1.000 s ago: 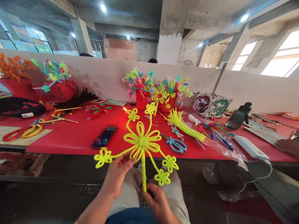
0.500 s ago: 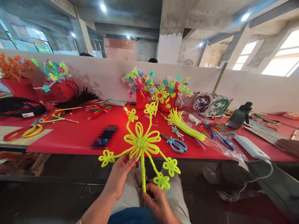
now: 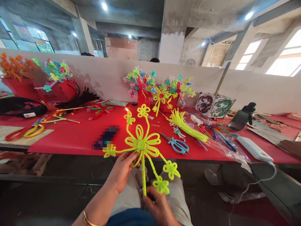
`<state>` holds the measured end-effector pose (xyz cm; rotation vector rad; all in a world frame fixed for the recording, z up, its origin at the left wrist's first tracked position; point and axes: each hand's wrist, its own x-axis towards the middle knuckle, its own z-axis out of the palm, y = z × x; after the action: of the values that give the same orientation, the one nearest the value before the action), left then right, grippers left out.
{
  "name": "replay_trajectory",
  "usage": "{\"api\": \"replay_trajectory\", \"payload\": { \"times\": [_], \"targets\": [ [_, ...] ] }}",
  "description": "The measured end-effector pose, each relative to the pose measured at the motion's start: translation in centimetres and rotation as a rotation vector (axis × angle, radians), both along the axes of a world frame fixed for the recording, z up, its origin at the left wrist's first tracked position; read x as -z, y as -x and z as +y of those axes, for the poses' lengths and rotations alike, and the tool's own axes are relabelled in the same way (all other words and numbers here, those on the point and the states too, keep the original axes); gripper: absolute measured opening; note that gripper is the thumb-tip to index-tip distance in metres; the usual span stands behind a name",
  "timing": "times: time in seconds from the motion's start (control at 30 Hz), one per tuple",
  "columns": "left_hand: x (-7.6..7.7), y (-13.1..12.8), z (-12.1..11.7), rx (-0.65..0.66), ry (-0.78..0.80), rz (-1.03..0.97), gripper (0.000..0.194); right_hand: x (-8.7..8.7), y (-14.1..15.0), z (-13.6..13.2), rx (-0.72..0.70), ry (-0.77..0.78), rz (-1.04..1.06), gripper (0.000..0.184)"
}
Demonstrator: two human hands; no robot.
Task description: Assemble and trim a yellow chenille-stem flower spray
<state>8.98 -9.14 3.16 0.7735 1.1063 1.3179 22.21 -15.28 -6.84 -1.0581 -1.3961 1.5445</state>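
Between my hands, upright in front of the table edge, is a yellow pipe-cleaner flower [image 3: 141,145]. It has a large looped bloom, a thick wrapped stem and several thin side branches ending in small blossoms. My left hand [image 3: 124,169] pinches a lower petal just left of the bloom's centre. Lower down, my right hand [image 3: 158,204] is closed round the bottom end of the stem. Blue-handled scissors [image 3: 178,145] lie on the table right of the bloom. A small lit flame [image 3: 127,110] burns behind the upper left blossom.
On the red table [image 3: 70,138] lie yellow pipe cleaners [image 3: 188,125], a blurred-out dark object [image 3: 105,137], red-and-yellow-handled scissors [image 3: 25,131], a white power bank [image 3: 254,149] with a cable and a dark bottle [image 3: 242,116]. Red boxes of flowers [image 3: 144,98] stand behind. Another person's hand [image 3: 290,147] rests at right.
The flower has turned slightly in my hands: its left and upper blossoms have shifted, the left one rising over the table edge. My left forearm has moved left, showing a bracelet. Both hands keep their hold.
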Motion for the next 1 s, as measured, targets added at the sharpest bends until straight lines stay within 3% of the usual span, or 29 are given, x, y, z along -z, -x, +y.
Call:
{"api": "replay_trajectory", "payload": {
  "times": [0.23,0.5,0.63,0.77,1.0],
  "targets": [
    [-0.3,-0.5,-0.3,0.018,-0.065,0.116,0.027,0.2,-0.1,0.0,-0.024,0.006,-0.041,0.021],
    [0.9,-0.4,0.1,-0.150,-0.080,0.236,0.010,-0.3,-0.2,0.1,-0.023,-0.050,-0.136,0.021],
    [0.5,-0.5,0.0,-0.086,-0.112,0.241,0.013,-0.6,-0.1,0.1,-0.015,-0.043,-0.120,0.016],
    [0.1,-0.5,-0.2,-0.023,-0.140,0.241,0.029,-0.9,0.0,0.1,-0.012,-0.026,-0.073,0.014],
    [1.1,-0.2,0.2,-0.072,-0.160,0.273,0.017,-1.0,-0.1,0.2,-0.033,-0.042,-0.049,0.015]
  ]
}}
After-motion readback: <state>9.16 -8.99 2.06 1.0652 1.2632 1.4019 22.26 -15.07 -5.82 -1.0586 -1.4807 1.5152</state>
